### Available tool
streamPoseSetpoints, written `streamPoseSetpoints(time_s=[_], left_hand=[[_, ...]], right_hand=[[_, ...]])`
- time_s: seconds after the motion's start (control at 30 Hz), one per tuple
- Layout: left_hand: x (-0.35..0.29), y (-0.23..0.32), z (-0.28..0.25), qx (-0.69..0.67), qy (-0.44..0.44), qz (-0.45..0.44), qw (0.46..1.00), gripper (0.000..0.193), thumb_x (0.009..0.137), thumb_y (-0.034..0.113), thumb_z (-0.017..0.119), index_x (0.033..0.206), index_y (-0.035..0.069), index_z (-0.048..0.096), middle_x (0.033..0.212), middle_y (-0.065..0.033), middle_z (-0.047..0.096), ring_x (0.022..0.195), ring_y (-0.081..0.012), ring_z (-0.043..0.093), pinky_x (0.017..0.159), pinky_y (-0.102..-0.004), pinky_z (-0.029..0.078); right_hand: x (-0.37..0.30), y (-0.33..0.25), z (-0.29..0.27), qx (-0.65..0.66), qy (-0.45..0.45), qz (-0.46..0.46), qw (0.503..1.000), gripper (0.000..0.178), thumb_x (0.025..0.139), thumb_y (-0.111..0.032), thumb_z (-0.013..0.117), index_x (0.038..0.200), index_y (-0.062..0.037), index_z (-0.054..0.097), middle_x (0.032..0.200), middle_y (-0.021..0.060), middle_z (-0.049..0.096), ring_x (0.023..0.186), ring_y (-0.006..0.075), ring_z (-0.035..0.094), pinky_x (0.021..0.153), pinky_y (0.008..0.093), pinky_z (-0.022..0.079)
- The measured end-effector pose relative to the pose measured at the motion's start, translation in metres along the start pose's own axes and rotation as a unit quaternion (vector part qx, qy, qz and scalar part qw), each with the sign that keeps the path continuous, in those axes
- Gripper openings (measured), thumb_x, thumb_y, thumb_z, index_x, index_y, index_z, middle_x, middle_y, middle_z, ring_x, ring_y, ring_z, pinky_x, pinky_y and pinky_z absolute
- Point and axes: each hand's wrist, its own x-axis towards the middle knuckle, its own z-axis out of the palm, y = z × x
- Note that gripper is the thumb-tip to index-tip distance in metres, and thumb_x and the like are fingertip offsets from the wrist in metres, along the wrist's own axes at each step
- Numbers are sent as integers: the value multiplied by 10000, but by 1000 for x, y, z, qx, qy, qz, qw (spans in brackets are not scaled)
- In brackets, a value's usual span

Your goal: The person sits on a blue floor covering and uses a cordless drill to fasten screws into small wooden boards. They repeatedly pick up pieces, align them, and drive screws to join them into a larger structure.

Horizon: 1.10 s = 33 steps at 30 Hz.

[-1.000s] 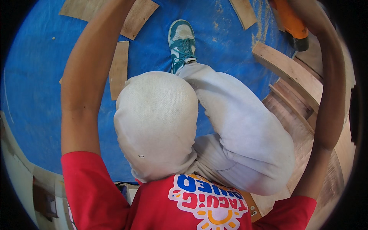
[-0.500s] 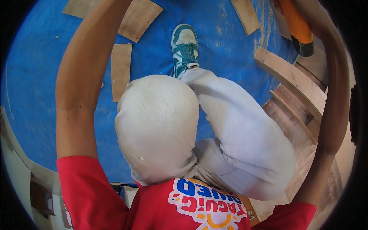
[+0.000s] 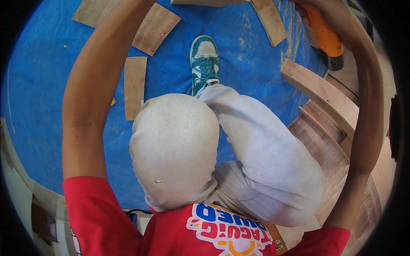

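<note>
My right hand point(image 3: 340, 20) is wrapped round an orange power tool point(image 3: 323, 32) at the upper right. The tool has a dark rounded end point(image 3: 334, 62), and its front lies beyond the top edge, so its kind is unclear. My left forearm point(image 3: 112, 47) reaches up past the top edge at the left, and the left hand is out of view. Between the two arms, a pale wooden piece point(image 3: 209, 2) just shows at the top edge.
Curved plywood pieces point(image 3: 135, 87) lie on a blue tarp point(image 3: 38, 128), with another strip point(image 3: 270, 21) farther right. A thick curved wooden part point(image 3: 322, 94) rests beside wooden boards point(image 3: 318, 141) at the right. My bent knee point(image 3: 175, 141) and shoe point(image 3: 205, 59) take up the middle.
The view has shifted slightly, so the floor pieces sit lower in the picture. The pale wooden piece has come into sight at the top edge. My right hand keeps its hold on the orange tool.
</note>
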Motion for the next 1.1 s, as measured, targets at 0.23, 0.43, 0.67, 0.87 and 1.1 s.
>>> streamPoseSetpoints(time_s=[0.23,0.43,0.67,0.87,1.1], left_hand=[[-2,8,10,-4,69,-27,997,152,841,98,767,936,-20,783,743,-59,743,670,-125,665,650,-313,535],[-4,4,19,-71,100,-41,992,100,885,50,748,912,-44,772,708,-47,712,638,-93,638,594,-277,513],[-2,0,26,-135,102,-43,985,88,885,23,748,931,-47,773,719,-35,704,646,-85,626,601,-269,513],[-5,5,21,-77,98,-52,991,90,884,29,749,932,-43,775,726,-33,708,667,-85,626,623,-272,520],[-8,7,23,-92,112,-35,989,98,879,40,751,939,-32,780,733,-47,717,660,-97,631,629,-278,521]], right_hand=[[-6,4,13,-64,71,-63,993,178,864,-39,669,1003,70,678,771,87,656,640,167,621,589,321,528],[-4,9,8,-47,27,-42,998,181,884,-63,669,1017,60,672,777,81,649,637,157,615,599,319,530],[-6,14,10,-58,44,-66,995,198,885,-77,664,1030,57,665,778,81,648,637,155,622,593,311,534],[-7,15,9,-76,44,-70,994,203,875,-95,674,1010,56,667,771,82,648,638,156,626,585,316,537],[-6,11,7,-67,17,-56,996,164,871,-98,673,937,52,660,745,81,642,630,159,625,585,321,543]])
